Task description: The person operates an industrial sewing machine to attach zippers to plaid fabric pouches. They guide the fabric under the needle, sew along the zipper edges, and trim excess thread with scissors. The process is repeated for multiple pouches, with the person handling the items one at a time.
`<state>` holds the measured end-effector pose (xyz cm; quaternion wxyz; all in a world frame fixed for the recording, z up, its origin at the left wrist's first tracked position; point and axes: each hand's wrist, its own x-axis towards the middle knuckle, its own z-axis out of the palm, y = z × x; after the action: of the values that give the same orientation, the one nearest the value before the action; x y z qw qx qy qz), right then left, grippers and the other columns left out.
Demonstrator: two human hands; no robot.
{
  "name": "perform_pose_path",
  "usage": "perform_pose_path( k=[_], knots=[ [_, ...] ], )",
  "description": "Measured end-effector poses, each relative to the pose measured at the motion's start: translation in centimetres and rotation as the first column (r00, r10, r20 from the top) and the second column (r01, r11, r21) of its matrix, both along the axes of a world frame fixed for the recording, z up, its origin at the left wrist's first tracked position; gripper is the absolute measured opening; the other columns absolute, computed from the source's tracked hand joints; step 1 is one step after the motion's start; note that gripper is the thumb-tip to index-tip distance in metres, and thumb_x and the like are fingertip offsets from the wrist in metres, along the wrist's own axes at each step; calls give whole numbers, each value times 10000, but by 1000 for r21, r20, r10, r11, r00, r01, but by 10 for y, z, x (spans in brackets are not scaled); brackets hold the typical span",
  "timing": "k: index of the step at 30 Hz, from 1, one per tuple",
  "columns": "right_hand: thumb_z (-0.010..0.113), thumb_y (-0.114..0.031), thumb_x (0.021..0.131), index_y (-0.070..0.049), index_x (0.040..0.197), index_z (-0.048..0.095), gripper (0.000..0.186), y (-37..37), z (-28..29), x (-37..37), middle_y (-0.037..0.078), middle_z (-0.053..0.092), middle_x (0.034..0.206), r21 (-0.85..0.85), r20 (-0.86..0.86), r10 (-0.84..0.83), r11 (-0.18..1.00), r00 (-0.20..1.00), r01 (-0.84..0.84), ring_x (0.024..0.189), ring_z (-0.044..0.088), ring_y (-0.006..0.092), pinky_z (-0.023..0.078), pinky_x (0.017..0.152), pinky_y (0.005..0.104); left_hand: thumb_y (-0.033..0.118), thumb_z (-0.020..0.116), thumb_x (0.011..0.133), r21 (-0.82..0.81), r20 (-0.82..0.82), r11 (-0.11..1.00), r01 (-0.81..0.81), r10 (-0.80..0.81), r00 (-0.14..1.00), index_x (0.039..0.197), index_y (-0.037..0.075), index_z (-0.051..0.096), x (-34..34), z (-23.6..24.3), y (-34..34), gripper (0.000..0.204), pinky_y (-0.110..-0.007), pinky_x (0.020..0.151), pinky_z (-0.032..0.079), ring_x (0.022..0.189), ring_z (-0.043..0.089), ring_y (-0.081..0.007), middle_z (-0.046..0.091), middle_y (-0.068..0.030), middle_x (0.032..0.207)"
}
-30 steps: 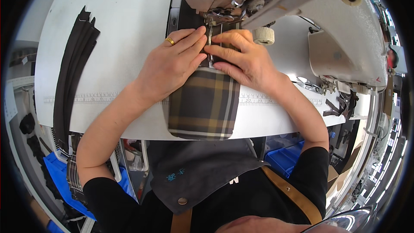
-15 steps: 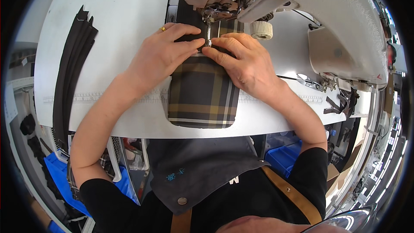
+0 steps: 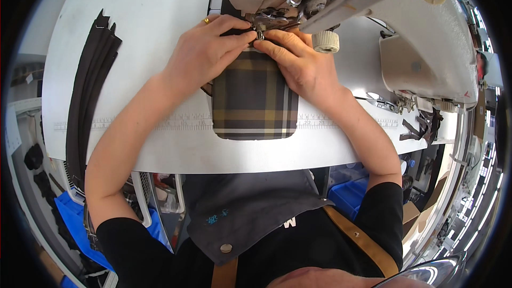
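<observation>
1. Centrally, the plaid panel (image 3: 256, 101) lies flat on the white tabletop (image 3: 144, 48), its upper end beneath the hands and its rounded lower corners short of the front edge.
2. The left hand (image 3: 213, 42) has its fingers close together, tips on the dark cloth left of the small metal foot (image 3: 260, 33) of the sewing machine (image 3: 426, 26); the right hand (image 3: 301, 61) bends its fingers over the panel's right side, tips near the foot. Whether either pinches cloth, I cannot tell.
3. Below the table at left, plaid cloth hangs by a blue container (image 3: 80, 226) and a white basket (image 3: 141, 192). At right sits a blue bin (image 3: 346, 197), contents unclear.
4. Dark strips (image 3: 90, 85) run past the table's front edge. Bare tabletop separates them from the left forearm, and a band of it shows below the panel.
5. A printed ruler scale (image 3: 176, 121) crosses the tabletop, passing behind the panel; turquoise characters (image 3: 216, 217) mark the grey apron (image 3: 250, 197).
</observation>
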<state>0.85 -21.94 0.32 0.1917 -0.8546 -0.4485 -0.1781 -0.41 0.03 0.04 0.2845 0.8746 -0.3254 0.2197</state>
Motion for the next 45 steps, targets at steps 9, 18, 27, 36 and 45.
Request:
perform_pose_path(
  k=[9, 18, 27, 36, 45],
  knots=[
    [588, -139, 881, -40, 1050, 660, 208, -15, 23, -13, 17, 649, 758, 310, -819, -15, 830, 574, 464, 697, 585, 131, 477, 636, 261, 104, 662, 804, -76, -234, 997, -22, 3, 972, 1012, 105, 699, 2, 3, 2, 212, -318, 820, 491, 939, 596, -224, 640, -46, 1039],
    [581, -116, 858, 59, 935, 641, 201, 3, 28, 17, 98, 671, 821, 360, -931, 251, 754, 266, 549, 699, 652, 113, 505, 590, 188, 61, 614, 793, 5, -110, 1000, 4, -4, 994, 941, 86, 679, 4, 7, -3, 163, -317, 728, 499, 851, 582, -215, 589, -19, 944],
    [557, -80, 875, 59, 925, 638, 169, 12, 22, 12, 142, 677, 901, 467, -883, 379, 666, 276, 581, 807, 674, 159, 538, 686, 214, 15, 611, 758, 21, -38, 999, 36, -35, 999, 937, 62, 649, 3, 3, -5, 189, -315, 684, 506, 817, 581, -206, 566, -9, 920],
    [530, -75, 893, 63, 918, 637, 177, 3, 25, 13, 153, 674, 915, 556, -816, 531, 617, 227, 556, 831, 665, 169, 536, 726, 247, 15, 619, 741, 6, -20, 999, 49, -49, 999, 953, 77, 657, 3, 3, -3, 224, -311, 702, 511, 835, 589, -202, 581, -11, 927],
    [674, -138, 797, -27, 901, 646, 155, -7, 10, 13, 68, 637, 931, 245, -344, -9, 965, 939, 99, 794, 606, 201, 486, 710, 317, 73, 639, 784, -170, -227, 985, 9, -48, 973, 937, 41, 679, 3, 1, 4, 161, -314, 768, 512, 890, 620, -229, 641, -53, 981]
  ],
)
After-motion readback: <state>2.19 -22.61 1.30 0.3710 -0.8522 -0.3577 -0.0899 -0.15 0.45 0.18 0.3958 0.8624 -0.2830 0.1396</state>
